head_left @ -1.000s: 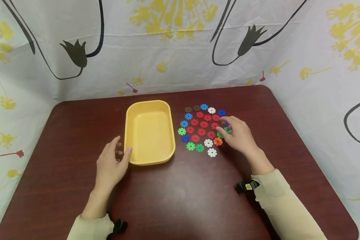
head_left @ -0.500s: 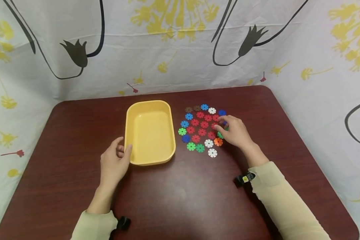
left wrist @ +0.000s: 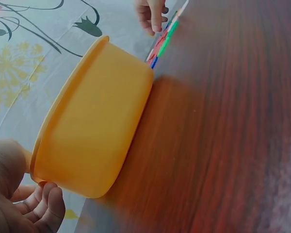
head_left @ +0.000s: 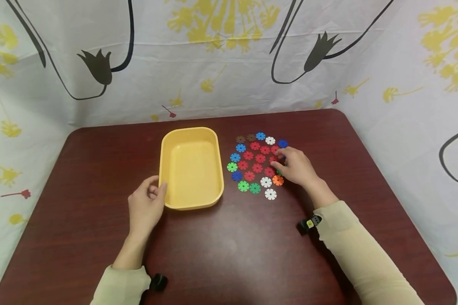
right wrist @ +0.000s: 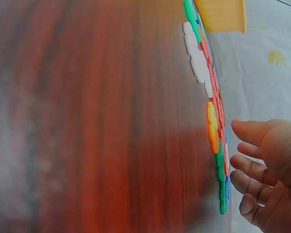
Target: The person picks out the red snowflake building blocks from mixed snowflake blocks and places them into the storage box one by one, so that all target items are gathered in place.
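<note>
"What's the biggest thing in view?"
"A patterned cloth (head_left: 229,93), hanging well beyond the left hand (head_left: 146,207) and the right hand (head_left: 295,165)."

"And beneath them?"
"A dark red-brown table (head_left: 229,254) (glossy enough to catch some light between the forearms)."

"What comes next in size?"
"A yellow tray (head_left: 192,173), just right of the left hand. That hand pinches its rim at the near left, thumb on the edge and fingers bent along the outer wall."

"How is the other hand?"
"Spread, thumb apart from its loosely bent fingers, poised over the near-right part of the discs. Whether a fingertip touches any, I can't tell."

"Where do the smallest things lie?"
"The notched discs (head_left: 255,168) lie flat, mostly left of the right hand, between it and the tray. Red ones are nearest its fingertips. An orange disc (head_left: 277,182) sits just nearer the person than its thumb, a white disc (head_left: 270,197) nearer still. Two brown discs (head_left: 240,141) lie farther off, beyond its fingertips to the left."
</note>
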Tool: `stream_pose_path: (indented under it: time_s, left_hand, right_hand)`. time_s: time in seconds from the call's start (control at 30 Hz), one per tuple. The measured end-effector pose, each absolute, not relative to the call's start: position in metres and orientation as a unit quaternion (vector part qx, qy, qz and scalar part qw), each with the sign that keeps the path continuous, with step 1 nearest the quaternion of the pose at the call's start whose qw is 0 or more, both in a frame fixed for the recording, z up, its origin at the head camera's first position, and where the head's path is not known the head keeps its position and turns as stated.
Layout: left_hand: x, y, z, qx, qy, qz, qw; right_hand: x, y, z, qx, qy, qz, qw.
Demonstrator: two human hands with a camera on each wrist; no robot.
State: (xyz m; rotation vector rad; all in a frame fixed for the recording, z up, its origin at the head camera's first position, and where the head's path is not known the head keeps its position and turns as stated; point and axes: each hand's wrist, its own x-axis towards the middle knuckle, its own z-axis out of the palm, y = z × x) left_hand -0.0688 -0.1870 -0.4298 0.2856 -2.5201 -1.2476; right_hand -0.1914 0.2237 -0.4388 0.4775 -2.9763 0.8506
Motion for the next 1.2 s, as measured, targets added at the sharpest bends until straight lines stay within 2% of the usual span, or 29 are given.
stream_pose_path:
  time_s: [0.43,1.2]
  left_hand:
    - [-0.071,-0.187,-0.428,0.148,-0.830,-0.529,0.098]
    - [-0.067,-0.186,-0.430,0.127,-0.840,-0.516,0.108]
  right_hand:
    - [-0.203,0.226,-0.446,0.150,-0.950,0.272,-0.021]
    - [-0.210,0.219,-0.426,0.137,-0.963,0.201,-0.117]
